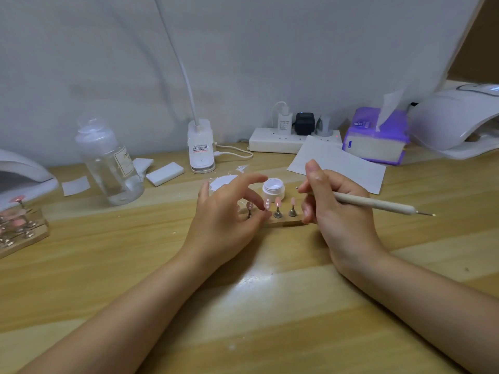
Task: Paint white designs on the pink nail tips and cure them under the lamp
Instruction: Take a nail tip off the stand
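Pink nail tips [278,202] are being displayed on small metal stands set in a wooden holder [286,222] at the middle of the bench [270,306], directly in front of an open jar of white gel [273,188]. White dots are being shown on at least one tip [267,204]; the two tips to its right are appearing plain pink, though fine detail is too small to confirm. The stand of the dotted tip is being pinched between thumb and fingers of the left hand [229,209]. A dotting pen [372,203] is being gripped in the right hand [332,203], its working end being held near the jar, just above the row; whether gel is being carried on that end cannot be told.

Risks are being judged as follows. Uncured gel is being exposed to smearing, since the left fingers are being kept close to the painted face. The neighbouring stands are being placed at risk of tipping, the right hand being rested against the holder's end. The open jar, being positioned just behind the work, is liable to be knocked by either hand. The curing lamp [456,125] is being kept well apart at the far right, so wet designs are being exposed to disturbance during transfer. A second lamp [21,174] is being noted at the left.
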Demonstrator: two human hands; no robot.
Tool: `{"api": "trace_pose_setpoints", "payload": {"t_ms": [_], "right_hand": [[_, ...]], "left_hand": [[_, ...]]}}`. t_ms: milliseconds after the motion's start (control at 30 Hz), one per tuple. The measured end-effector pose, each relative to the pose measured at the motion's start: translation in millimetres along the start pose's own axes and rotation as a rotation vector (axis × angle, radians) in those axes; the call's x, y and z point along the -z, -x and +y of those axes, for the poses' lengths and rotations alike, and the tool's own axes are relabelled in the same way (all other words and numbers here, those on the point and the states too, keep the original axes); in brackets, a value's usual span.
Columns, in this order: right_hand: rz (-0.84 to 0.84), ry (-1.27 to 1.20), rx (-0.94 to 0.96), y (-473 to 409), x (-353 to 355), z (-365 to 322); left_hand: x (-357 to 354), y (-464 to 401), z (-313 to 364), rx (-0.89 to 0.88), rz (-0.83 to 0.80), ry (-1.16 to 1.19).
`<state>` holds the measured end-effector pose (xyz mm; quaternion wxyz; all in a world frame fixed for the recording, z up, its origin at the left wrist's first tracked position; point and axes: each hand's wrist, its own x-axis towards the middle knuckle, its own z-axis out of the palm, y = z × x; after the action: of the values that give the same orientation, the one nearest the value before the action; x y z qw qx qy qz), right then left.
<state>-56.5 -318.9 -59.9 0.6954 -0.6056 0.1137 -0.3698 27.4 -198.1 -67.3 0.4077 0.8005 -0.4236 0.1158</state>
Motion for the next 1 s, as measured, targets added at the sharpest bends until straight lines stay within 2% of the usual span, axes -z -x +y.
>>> {"api": "trace_pose_setpoints", "payload": {"t_ms": [400, 800, 867, 1000], "right_hand": [[-0.035, 0.036, 0.002, 1.2, 1.0, -1.1], [-0.039, 0.021, 0.028, -0.8, 2.7, -7.4], [-0.078, 0.100, 0.071, -3.9, 5.8, -7.6], [-0.251, 0.418, 0.210, -10.9, 13.8, -5.8]], "left_hand": [[-1.6, 0.0, -2.1, 0.068, -0.048, 0.016], [3.1, 0.5, 3.2, 0.050, -0.099, 0.083], [3.5, 0.4, 2.8, 0.053, -0.097, 0.090], [3.3, 1.2, 2.4, 0.066, -0.092, 0.107]]}}
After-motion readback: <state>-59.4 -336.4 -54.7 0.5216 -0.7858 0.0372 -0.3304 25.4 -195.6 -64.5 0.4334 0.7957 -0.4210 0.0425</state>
